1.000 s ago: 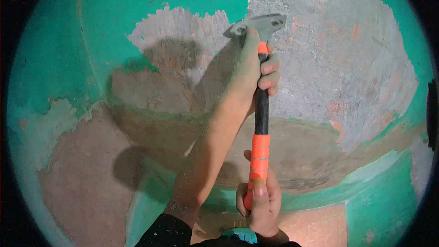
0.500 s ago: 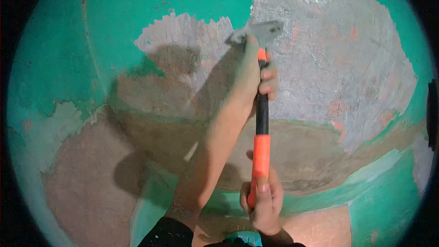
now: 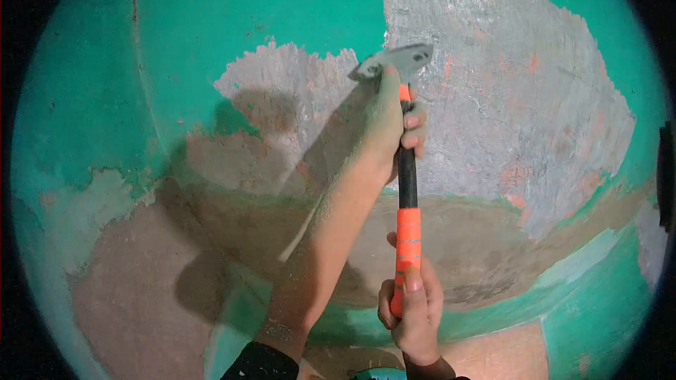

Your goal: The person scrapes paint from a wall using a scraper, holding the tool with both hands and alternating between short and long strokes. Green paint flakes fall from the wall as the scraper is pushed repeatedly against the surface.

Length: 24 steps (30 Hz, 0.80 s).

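Note:
A scraper with a grey metal blade (image 3: 407,58) and a black and orange handle (image 3: 406,193) is pressed against a wall. The blade sits at the edge where green paint (image 3: 282,7) meets bare grey plaster (image 3: 507,91). My left hand (image 3: 393,123) grips the handle just below the blade, with one finger lying on the blade. My right hand (image 3: 412,313) grips the orange lower end of the handle, thumb on top.
A large scraped patch of grey and brownish plaster spreads across the wall, ringed by green paint. A pale paint sliver (image 3: 301,233) shows beside my left forearm. Lower right, a pinkish tiled floor (image 3: 493,352) is visible.
Both hands and the scraper sit slightly lower in view, and the wall has shifted down with them. The blade stays at the paint edge. The pale sliver by my forearm looks longer.

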Each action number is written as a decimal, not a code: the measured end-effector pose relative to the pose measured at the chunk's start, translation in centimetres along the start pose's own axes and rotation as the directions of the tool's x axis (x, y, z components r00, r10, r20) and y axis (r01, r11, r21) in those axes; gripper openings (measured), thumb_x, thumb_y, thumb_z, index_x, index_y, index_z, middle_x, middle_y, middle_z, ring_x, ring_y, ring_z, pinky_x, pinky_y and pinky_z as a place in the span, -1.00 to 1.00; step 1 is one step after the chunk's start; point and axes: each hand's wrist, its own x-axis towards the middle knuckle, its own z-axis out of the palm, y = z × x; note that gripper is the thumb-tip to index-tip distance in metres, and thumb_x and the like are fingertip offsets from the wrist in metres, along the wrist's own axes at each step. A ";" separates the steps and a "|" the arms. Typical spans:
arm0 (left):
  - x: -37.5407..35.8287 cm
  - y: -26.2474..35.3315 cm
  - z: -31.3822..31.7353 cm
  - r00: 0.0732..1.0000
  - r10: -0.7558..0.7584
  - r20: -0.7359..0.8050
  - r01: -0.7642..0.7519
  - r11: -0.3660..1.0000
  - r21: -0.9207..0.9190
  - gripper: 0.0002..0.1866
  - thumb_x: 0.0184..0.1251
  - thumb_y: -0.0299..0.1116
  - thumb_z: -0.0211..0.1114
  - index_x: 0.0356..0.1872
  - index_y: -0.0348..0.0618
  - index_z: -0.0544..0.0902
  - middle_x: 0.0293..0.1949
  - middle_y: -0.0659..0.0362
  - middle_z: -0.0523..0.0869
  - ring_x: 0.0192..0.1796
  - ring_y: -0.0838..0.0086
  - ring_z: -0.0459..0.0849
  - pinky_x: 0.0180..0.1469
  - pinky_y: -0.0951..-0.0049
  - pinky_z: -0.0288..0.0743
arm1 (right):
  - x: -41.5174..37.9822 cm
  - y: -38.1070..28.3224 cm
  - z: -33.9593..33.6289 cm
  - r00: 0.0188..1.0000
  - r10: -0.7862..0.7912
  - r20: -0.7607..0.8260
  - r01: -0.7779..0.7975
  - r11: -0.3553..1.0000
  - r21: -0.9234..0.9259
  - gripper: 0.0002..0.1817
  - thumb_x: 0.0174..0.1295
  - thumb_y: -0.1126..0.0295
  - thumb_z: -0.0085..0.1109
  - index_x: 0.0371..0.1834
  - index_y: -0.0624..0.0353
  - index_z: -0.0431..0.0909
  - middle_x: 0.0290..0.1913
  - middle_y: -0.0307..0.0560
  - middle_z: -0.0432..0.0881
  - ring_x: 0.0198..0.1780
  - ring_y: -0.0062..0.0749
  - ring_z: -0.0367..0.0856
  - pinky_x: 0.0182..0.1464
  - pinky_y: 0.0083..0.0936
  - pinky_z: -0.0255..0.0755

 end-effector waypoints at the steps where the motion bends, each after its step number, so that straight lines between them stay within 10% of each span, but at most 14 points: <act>1: -0.7 -0.7 0.0 0.999 -0.033 -0.017 0.033 0.999 -0.015 -0.51 0.45 0.23 -0.17 -0.27 -0.02 0.35 -0.70 0.44 0.22 -0.75 0.70 0.17 -0.63 0.57 0.19 | -0.7 0.4 -0.3 1.000 0.011 -0.002 -0.011 1.000 0.014 -0.39 0.44 0.10 -0.15 0.35 0.39 0.15 -0.23 -0.16 0.39 -0.70 -0.73 0.21 -0.68 -0.69 0.11; 7: 0.4 0.0 0.5 0.998 0.061 0.000 -0.061 0.998 -0.010 -0.49 0.43 0.26 -0.12 -0.27 -0.03 0.36 -0.70 0.45 0.21 -0.76 0.71 0.15 -0.64 0.58 0.16 | 0.1 -0.8 0.2 0.999 -0.016 0.035 0.015 0.999 0.042 -0.42 0.46 0.15 -0.17 0.38 0.37 0.13 -0.49 -0.33 0.36 -0.65 -0.75 0.21 -0.63 -0.70 0.13; 12: -1.0 -1.2 -0.3 0.999 -0.039 -0.019 0.039 0.999 0.010 -0.48 0.45 0.25 -0.22 -0.25 -0.05 0.30 -0.67 0.40 0.25 -0.73 0.66 0.22 -0.63 0.51 0.26 | -0.3 0.7 -0.2 0.999 -0.047 -0.001 0.047 0.995 -0.091 -0.38 0.44 0.07 -0.17 0.30 0.44 0.20 -0.03 -0.07 0.37 -0.71 -0.74 0.22 -0.70 -0.72 0.06; 14: -0.1 -0.7 -0.6 1.000 0.012 0.025 -0.011 1.000 -0.014 -0.50 0.44 0.24 -0.18 -0.24 -0.05 0.32 -0.68 0.40 0.23 -0.74 0.67 0.20 -0.64 0.54 0.23 | -0.2 0.8 -0.3 0.999 -0.037 0.030 0.039 0.996 -0.078 -0.44 0.46 0.17 -0.18 0.36 0.37 0.17 -0.53 -0.36 0.32 -0.62 -0.77 0.21 -0.58 -0.74 0.12; 24: 0.3 -0.3 -0.2 0.996 0.086 0.018 -0.085 0.996 -0.015 -0.54 0.46 0.17 -0.09 -0.17 -0.07 0.33 -0.67 0.42 0.22 -0.73 0.72 0.16 -0.65 0.59 0.18 | 0.7 0.8 -0.2 0.998 -0.054 0.017 0.055 0.996 -0.067 -0.45 0.47 0.15 -0.18 0.35 0.36 0.20 -0.53 -0.36 0.31 -0.63 -0.76 0.20 -0.60 -0.71 0.10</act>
